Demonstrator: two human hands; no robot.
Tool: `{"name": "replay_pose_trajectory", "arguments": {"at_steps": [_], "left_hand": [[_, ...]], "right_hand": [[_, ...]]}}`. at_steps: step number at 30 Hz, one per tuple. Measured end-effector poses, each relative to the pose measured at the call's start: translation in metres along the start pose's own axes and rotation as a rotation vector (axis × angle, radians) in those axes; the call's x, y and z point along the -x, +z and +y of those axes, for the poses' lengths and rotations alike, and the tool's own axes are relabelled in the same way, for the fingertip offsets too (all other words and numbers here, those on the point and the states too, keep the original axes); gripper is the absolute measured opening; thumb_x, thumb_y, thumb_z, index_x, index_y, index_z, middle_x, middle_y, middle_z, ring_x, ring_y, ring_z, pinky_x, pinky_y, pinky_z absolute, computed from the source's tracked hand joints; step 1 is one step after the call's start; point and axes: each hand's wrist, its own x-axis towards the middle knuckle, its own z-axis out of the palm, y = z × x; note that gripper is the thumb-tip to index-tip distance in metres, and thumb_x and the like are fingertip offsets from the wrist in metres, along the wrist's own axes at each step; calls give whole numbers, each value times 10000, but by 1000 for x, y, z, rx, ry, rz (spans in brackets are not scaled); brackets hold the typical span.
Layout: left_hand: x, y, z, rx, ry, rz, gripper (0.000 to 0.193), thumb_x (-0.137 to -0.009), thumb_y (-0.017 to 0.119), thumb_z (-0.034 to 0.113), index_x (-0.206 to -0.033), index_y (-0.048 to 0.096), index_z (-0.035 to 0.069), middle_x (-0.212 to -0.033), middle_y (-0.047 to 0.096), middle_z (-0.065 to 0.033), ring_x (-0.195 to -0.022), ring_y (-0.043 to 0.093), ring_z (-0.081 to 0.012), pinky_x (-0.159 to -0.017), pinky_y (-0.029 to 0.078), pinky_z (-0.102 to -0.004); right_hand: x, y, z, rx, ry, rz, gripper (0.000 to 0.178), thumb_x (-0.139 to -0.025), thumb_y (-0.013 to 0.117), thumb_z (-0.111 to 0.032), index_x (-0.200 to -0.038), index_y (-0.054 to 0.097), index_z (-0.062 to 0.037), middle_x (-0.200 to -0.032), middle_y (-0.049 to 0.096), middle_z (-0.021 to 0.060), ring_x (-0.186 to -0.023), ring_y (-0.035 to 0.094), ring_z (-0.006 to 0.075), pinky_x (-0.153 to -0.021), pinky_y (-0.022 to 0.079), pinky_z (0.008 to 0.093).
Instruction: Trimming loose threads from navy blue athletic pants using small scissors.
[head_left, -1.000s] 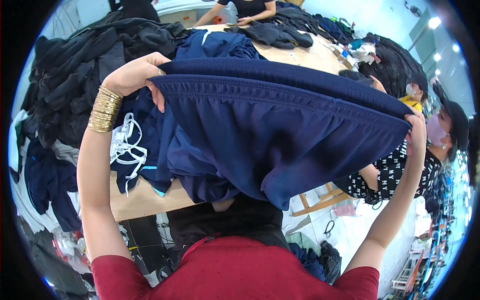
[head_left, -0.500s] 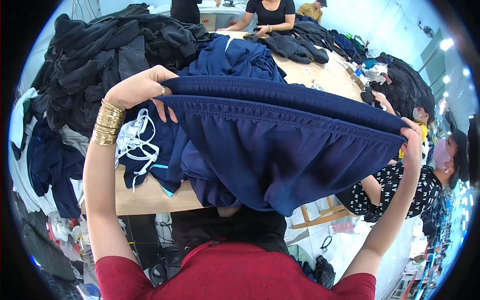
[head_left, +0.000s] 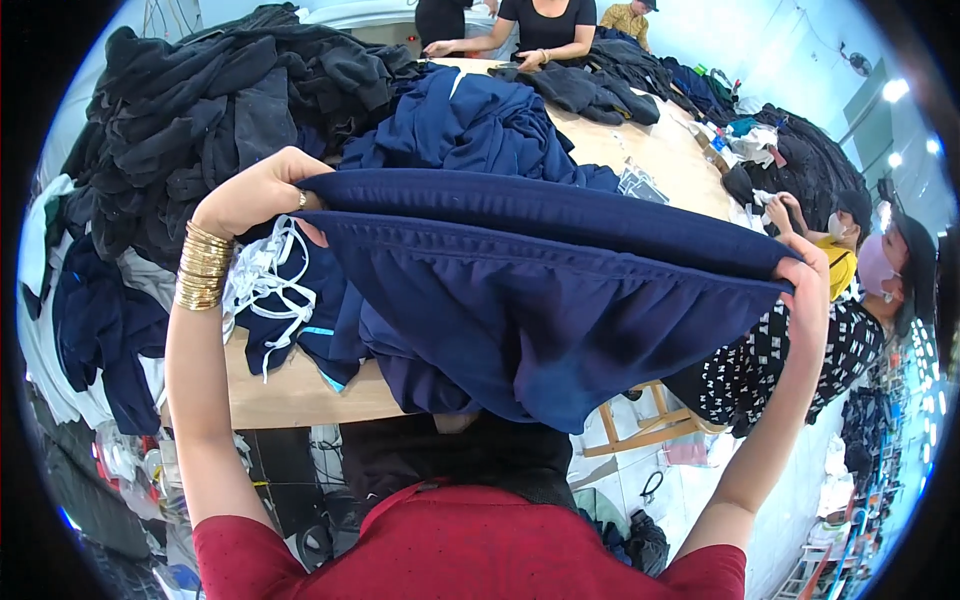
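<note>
A pair of navy pants with a gathered elastic waistband hangs between my two hands, the waist opening stretched wide and sloping down to the right. At the band's left end my left hand is closed on it, fingers partly inside the opening. My right hand grips the right end of the same band. The lower part of the pants droops over the table's near edge. Beside my left hand lie tangled white drawstrings on dark blue cloth.
A wooden table carries a navy cloth heap and a tall black garment pile. Co-workers stand at the far side; a masked person in a patterned black top is close on my right, by a wooden stool.
Both hands have lowered slightly and shifted a little left with the waistband, which stays stretched. A far co-worker's arm has reached out to the left.
</note>
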Motion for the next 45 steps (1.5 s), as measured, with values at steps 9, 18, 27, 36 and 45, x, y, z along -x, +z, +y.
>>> {"name": "replay_pose_trajectory", "arguments": {"at_steps": [9, 18, 27, 36, 45], "left_hand": [[-10, 13, -125, -247, -379, 232, 375, -737, 534, 43, -1089, 575, -82, -788, 637, -93, -559, 601, -127, -500, 501, -242], [26, 76, -133, -679, 20, 563, 342, -754, 641, 87, -1088, 568, 59, -1128, 529, -124, -1070, 517, -285, -939, 389, -361], [-75, 132, -92, -624, 154, 380, 249, -823, 612, 171, -1057, 612, 86, -1033, 591, -80, -1068, 505, -244, -917, 379, -336], [-106, 148, -106, -648, 57, 299, 183, -844, 626, 237, -888, 608, 60, -761, 568, -18, -744, 512, -141, -719, 376, -299], [-81, 181, -53, 236, -66, 180, 152, -899, 585, 166, -882, 574, 16, -767, 499, 74, -717, 405, -4, -647, 350, -164]], "right_hand": [[-13, 170, 115, 404, -57, -332, 324, -666, 638, -294, -871, 677, -46, -826, 668, 148, -756, 651, 256, -703, 504, 336], [-32, 182, 155, 479, -318, 102, 188, -809, 627, -241, -910, 629, -82, -834, 586, 98, -758, 593, 264, -688, 475, 345], [-73, 215, 187, 997, -562, 207, 302, -805, 622, -347, -996, 637, -114, -909, 583, 33, -893, 545, 205, -730, 407, 359], [-27, 173, 161, 269, -127, 113, 217, -940, 483, -205, -939, 564, -4, -849, 620, 92, -721, 606, 209, -662, 478, 318], [100, 195, 88, -317, -71, -179, 343, -825, 667, -123, -1128, 523, -51, -720, 546, 9, -631, 480, 55, -551, 389, 206]]}}
